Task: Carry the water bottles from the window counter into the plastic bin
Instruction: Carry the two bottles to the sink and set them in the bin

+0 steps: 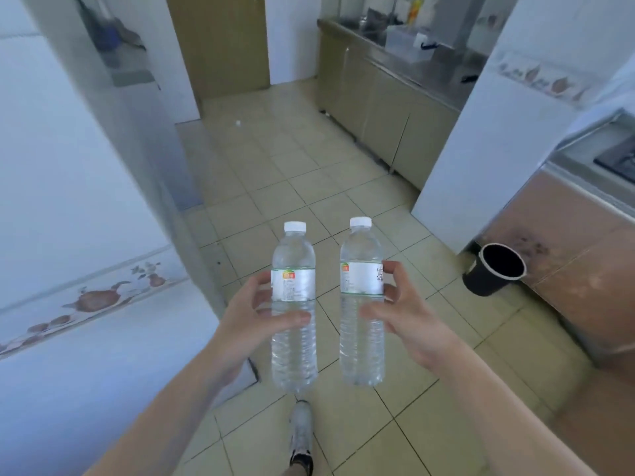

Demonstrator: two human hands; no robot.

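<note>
- While we are walking across the tiled floor [405, 438], one shoe [301, 438] is showing below the bottles, so we are judging this to be the carrying leg of the task, not its start or its end.
- We are holding two water bottles upright, side by side and a little apart, both capped and both looking full.
- Our left hand [252, 321] is making its grip on the left bottle [293, 304]: the thumb is lying across the front below the label and the fingers are curling round the far side.
- Our right hand [402, 314] is making its grip on the right bottle [361, 304] in the same way, fingers wrapping the label from the outer side and thumb pressing the front.
- Both bottles are hanging in the air over the floor, touching no surface, so neither is delivered yet.
- A black cup-shaped bin [494, 269] is standing on the floor at our right, against a brown cabinet; we are not taking it for the target.
- Farther on, a steel table [405, 56] is running along the right wall, and a clear plastic container [403, 42] is sitting on it; it may be the plastic bin, but we cannot tell for sure.
- What is left, as we are judging it: covering the remaining floor, lowering both bottles into the bin, and returning for any others, which we cannot see from here.
</note>
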